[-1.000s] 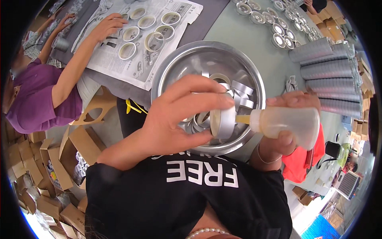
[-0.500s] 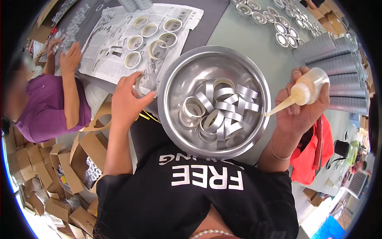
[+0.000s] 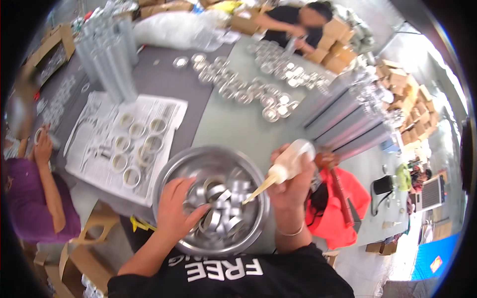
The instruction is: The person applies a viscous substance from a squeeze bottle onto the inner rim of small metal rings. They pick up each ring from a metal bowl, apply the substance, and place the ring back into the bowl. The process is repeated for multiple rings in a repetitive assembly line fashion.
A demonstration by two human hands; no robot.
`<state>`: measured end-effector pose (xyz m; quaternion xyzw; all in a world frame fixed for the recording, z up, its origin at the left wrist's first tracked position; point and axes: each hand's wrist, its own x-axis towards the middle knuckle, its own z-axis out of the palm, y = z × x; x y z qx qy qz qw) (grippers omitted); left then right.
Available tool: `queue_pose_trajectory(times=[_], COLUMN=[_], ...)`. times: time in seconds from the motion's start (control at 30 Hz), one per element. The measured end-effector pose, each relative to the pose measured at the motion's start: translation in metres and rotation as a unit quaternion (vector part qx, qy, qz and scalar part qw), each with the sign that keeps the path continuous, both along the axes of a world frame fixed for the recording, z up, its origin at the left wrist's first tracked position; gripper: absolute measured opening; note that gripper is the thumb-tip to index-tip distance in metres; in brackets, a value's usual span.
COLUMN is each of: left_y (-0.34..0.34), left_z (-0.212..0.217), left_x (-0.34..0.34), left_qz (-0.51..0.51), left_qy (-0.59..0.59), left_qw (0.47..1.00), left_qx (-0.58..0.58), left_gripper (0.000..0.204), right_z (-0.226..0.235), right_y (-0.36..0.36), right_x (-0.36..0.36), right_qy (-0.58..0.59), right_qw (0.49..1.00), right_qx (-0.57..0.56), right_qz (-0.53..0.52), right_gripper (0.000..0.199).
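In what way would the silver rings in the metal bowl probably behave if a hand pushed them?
The silver rings would likely roll when standing on edge, because they are round. They look light, since each is a thin, hollow band. Pushing one may shift its neighbours, as they lie heaped together.

Table (image 3: 231,131): steel bowl (image 3: 213,159) under left hand (image 3: 176,206). Newspaper (image 3: 92,161) lies beyond it, leftward. Grey stacks (image 3: 343,119) beyond right hand (image 3: 292,181); shiny round pieces (image 3: 271,114) farther off.
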<state>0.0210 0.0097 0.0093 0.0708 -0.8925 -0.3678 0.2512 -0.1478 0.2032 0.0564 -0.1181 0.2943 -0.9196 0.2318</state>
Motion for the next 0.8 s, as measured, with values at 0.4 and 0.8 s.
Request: queue_pose_trajectory(times=[0.4,0.8], left_y=[0.067,0.118], left_z=[0.185,0.23], left_x=[-0.013,-0.002], left_qz=[-0.443,-0.6], left_qy=[0.185,-0.05], left_qw=[0.534,0.306], left_qx=[0.696,0.738], left_gripper=[0.073,0.088], right_z=[0.01,0.024], right_y=[0.016,0.03], right_x=[-0.004,-0.002], right_qy=[-0.046,0.042], right_qw=[0.998,0.996], right_qx=[-0.006,-0.057], right_qz=[-0.05,-0.048], right_gripper=[0.045,0.048])
